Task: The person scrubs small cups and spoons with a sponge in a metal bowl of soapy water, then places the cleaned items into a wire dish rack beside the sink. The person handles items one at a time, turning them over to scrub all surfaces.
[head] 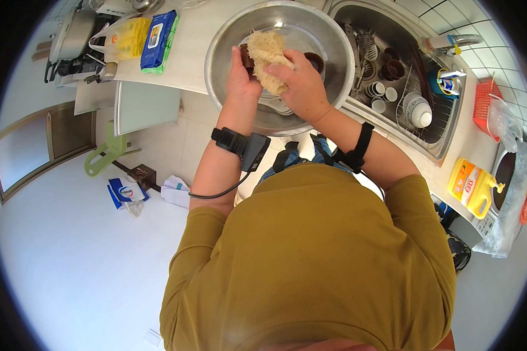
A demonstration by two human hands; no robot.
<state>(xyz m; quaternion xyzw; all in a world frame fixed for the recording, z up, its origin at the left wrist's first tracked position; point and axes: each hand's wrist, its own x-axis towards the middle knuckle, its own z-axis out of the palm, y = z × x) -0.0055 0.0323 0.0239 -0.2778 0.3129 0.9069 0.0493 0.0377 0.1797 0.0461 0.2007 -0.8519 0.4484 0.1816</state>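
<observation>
A large round metal basin (219,52) stands before me at the counter's edge. Above it my left hand (241,79) holds a small dark brown cup (247,57), partly hidden by the scrubber. My right hand (301,83) grips a pale loofah scrubber (267,48) and presses it against the cup. Another brown cup (315,61) lies in the basin, to the right, partly behind my right hand. White spoons (276,104) rest in the basin below my hands.
The sink (443,145) on the right holds brown cups (393,69), small white cups (377,89), utensils and stacked bowls (417,112) on a wire rack (404,127). A faucet (465,40) reaches over it. A yellow detergent bottle (470,186) stands nearer; blue wipes (159,39) lie left.
</observation>
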